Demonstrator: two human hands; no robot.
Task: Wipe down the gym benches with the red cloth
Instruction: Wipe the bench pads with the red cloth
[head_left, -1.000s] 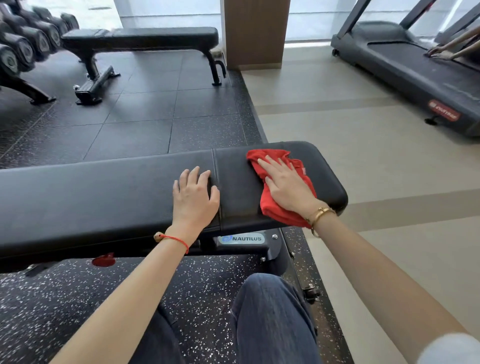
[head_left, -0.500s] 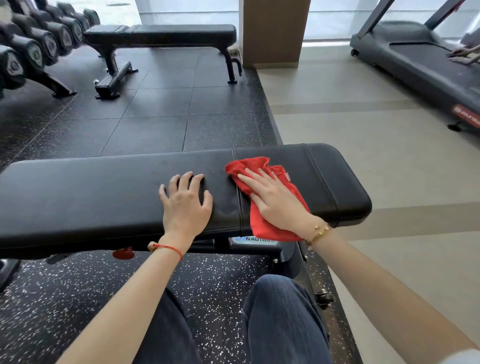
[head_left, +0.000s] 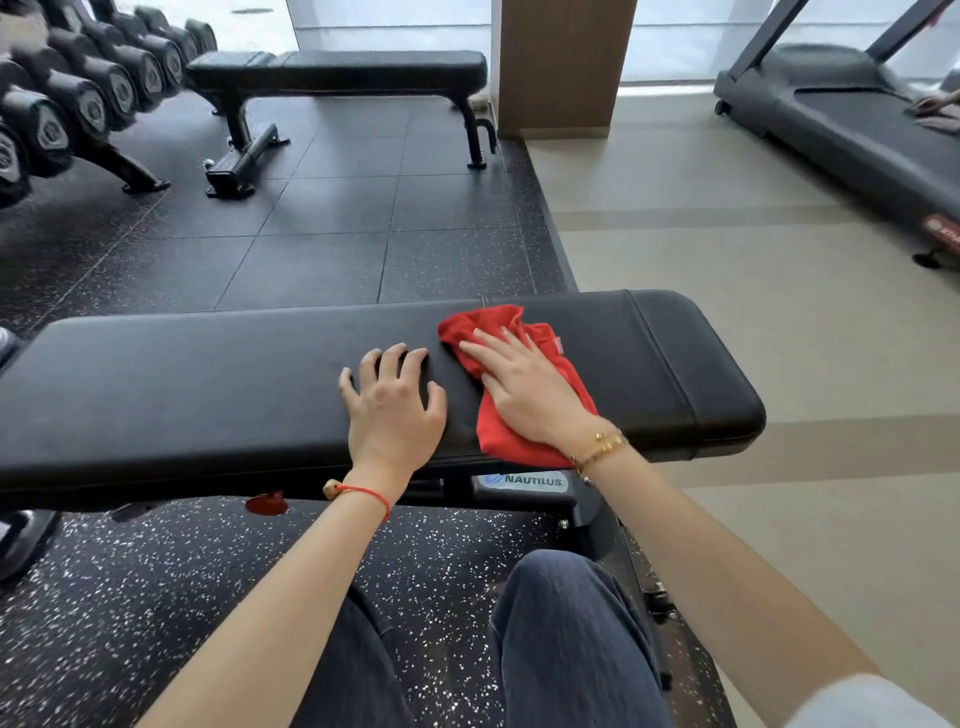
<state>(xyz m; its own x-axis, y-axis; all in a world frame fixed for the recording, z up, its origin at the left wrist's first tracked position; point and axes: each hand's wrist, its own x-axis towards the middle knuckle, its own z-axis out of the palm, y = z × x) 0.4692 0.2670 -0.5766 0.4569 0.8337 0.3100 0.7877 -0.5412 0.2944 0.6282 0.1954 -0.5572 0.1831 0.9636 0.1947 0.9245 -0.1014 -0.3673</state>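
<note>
The red cloth (head_left: 524, 395) lies bunched on the black padded gym bench (head_left: 208, 395), right of the seam between its two pads and running from the far edge down to the near edge, where a corner hangs slightly over; the right hand (head_left: 524, 395) lies flat on top of it, fingers straight and spread toward the far left, pressing the cloth to the pad without curling round it, a gold bracelet (head_left: 600, 449) at the wrist; the left hand (head_left: 392, 410) rests just beside the cloth on the bare pad, palm down, fingers slightly bent with the tips on the vinyl, holding nothing, a red string bracelet (head_left: 363, 493) at the wrist; the two hands are near each other but not touching; a label reading NAUTILUS (head_left: 530, 480) sits on the frame under the pad's near edge; the person's knees in dark jeans (head_left: 566, 639) show below, over speckled rubber flooring (head_left: 156, 587); a second flat bench (head_left: 337, 70) stands well beyond, beside a rack of dumbbells (head_left: 78, 98) at far left; a treadmill (head_left: 857, 124) stands at far right on the pale floor (head_left: 753, 338), with another person's hand (head_left: 935, 104) on its deck.
</note>
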